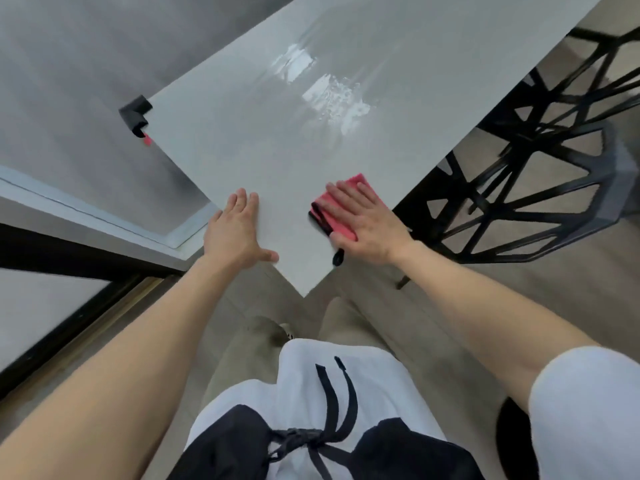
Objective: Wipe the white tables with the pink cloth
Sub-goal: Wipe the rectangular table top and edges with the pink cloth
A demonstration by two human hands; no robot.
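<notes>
Currently the pink cloth is being pressed flat onto the tabletop under the right hand, with the fingers laid straight over it and not curled round it. The cloth is lying just beside the right edge of the tabletop, near the near corner. The left hand is being rested palm-down by the left edge near the same corner, fingers spread and holding nothing; weight is probably being braced through it. A black strap on the cloth is being trailed over the right edge.

Risks being noted:
- The cloth is being held by downward pressure alone and sits close to the edge, so an outward stroke could carry it off the tabletop.
- The strap could be snagged on the edge, or on the black chair standing just beside the table.
- Wet streaks are being shown toward the middle of the tabletop; smears are likely if they are left thick.
- The black guard at the left corner, well apart, is a possible catch point.
</notes>
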